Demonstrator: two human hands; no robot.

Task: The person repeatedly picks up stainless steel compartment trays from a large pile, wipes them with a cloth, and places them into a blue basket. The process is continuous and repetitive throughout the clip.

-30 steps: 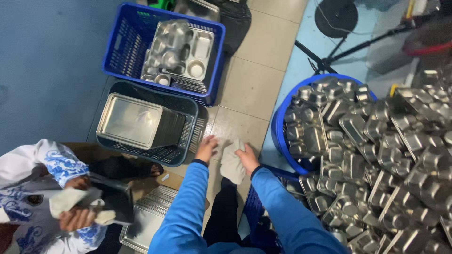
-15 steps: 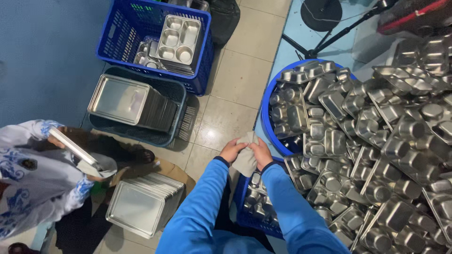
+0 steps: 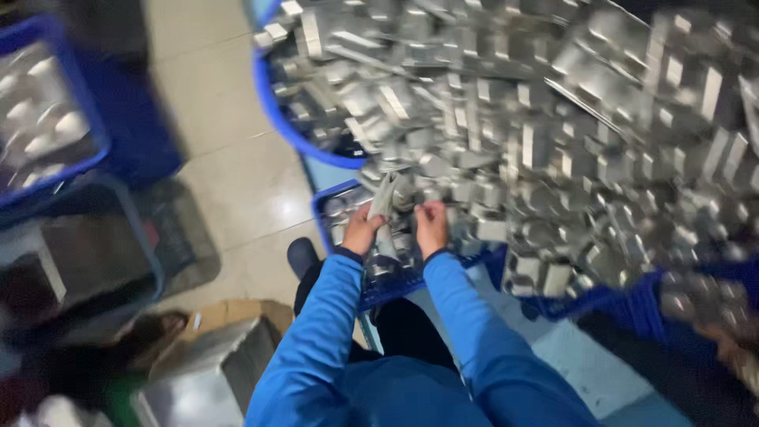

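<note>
Both my arms are in blue sleeves and reach forward over a small blue crate [image 3: 411, 286] of steel trays. My left hand [image 3: 362, 230] and my right hand [image 3: 432, 224] are close together and both grip a pale grey cloth [image 3: 385, 199] that stands up between them. Just beyond the hands rises a big heap of steel compartment trays [image 3: 553, 134], spilling out of a round blue tub [image 3: 278, 111]. The whole frame is blurred by motion.
At the left a blue crate [image 3: 83, 154] holds steel trays, with a dark crate [image 3: 138, 237] below it. A stack of flat steel trays [image 3: 221, 368] lies in a cardboard box at the bottom left. Pale floor tiles [image 3: 237, 190] lie between.
The view has swung right and closer to the tray heap. My hands, with the cloth, have moved from the floor tiles to above the small blue crate. The person at the left has slipped out of view.
</note>
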